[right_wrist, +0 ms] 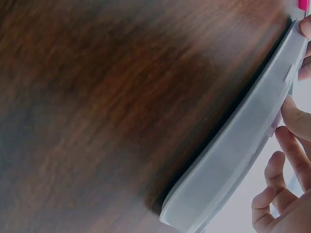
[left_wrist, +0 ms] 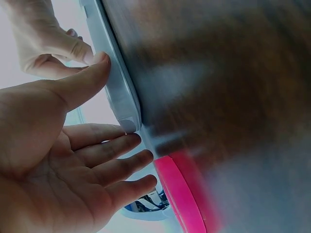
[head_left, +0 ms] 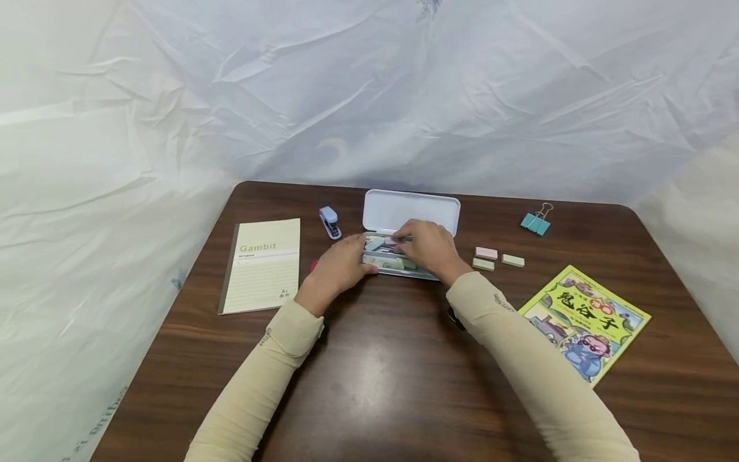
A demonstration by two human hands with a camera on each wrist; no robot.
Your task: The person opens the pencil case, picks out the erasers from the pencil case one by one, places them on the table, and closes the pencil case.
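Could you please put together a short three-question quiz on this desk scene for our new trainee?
1. True or false: the lid of the pencil case is closed.
2. How many small erasers lie loose on the table to the right of the case?
3. Which lies nearest the left hand: (a) the binder clip, (b) the Gambit notebook, (c) the comic book?

Key
1. False: the lid stands open, behind both hands; the right hand is over the tray.
2. Three.
3. (b).
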